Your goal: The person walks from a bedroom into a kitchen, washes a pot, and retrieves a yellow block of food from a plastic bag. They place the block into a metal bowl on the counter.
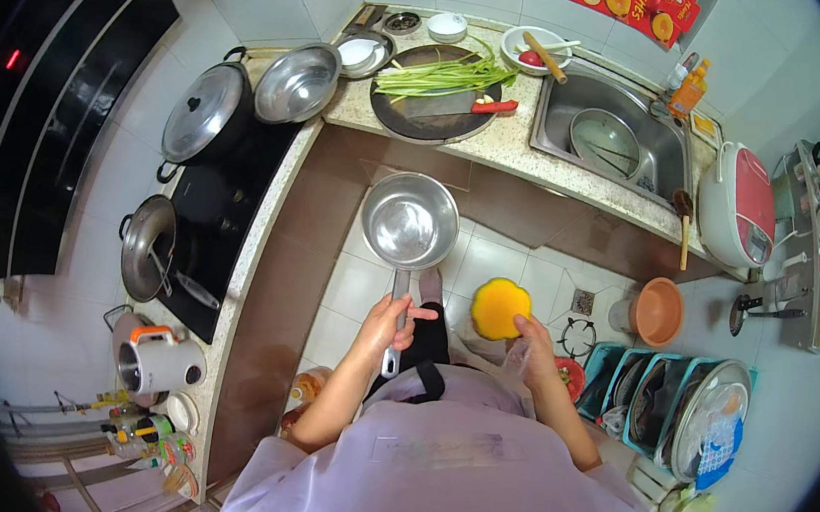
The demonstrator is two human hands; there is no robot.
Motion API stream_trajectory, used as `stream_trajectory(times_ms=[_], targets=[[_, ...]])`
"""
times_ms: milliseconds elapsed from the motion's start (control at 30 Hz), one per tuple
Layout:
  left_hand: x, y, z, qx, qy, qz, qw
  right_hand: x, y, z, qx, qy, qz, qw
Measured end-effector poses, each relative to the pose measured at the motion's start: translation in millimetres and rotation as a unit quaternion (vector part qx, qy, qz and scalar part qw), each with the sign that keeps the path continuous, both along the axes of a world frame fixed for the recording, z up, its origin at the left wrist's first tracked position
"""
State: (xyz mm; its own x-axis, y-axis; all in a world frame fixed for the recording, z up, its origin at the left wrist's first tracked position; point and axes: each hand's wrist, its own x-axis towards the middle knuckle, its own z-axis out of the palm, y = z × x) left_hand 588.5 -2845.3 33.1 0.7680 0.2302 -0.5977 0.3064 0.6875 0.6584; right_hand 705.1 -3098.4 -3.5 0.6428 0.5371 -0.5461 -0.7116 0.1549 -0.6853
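Observation:
My left hand [389, 326] is wrapped around the grey handle of a metal saucepan [411, 220], which is held out over the floor with its inside facing up. A shine shows on the pan's bottom; I cannot tell if it holds water. In my right hand [537, 350] is a piece of pumpkin [501, 309], its yellow-orange cut face turned up and its edge scalloped. Clear plastic film [517, 359] hangs from the same hand, below the pumpkin.
On the counter, a round chopping board [387, 115] bears green stalks [443, 79] and a red-handled knife [494, 107]. A sink [554, 132] holds a metal basin [604, 138]. A lidded pot [204, 114] and wok [148, 247] stand left; a rice cooker [738, 204] stands right.

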Motion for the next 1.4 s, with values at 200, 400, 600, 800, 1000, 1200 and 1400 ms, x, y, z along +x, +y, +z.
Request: stream_trajectory(times_ms=[200, 400, 600, 800, 1000, 1200, 1400], targets=[[106, 55, -21, -0.002, 0.022, -0.136, 0.991, 41, 13, -25, -0.104, 0.085, -0.211, 0.968], [220, 89, -67, -0.036, 0.034, -0.293, 0.955, 82, 33, -19, -0.105, 0.120, -0.326, 0.932], [303, 93, -101, -0.063, 0.045, -0.331, 0.940, 115, 62, -5, -0.068, 0.122, -0.451, 0.881], [354, 82, -107, -0.073, 0.019, -0.305, 0.949, 155, 72, -6, 0.005, 0.157, -0.420, 0.894], [392, 64, -104, -0.055, 0.016, -0.285, 0.957, 225, 79, 0, -0.026, 0.157, -0.338, 0.927], [410, 48, -120, -0.101, 0.031, -0.261, 0.959, 280, 81, -8, -0.023, 0.133, -0.158, 0.978], [388, 45, -130, -0.010, 0.032, -0.309, 0.950, 307, 86, -43, 0.008, 0.162, -0.007, 0.987]])
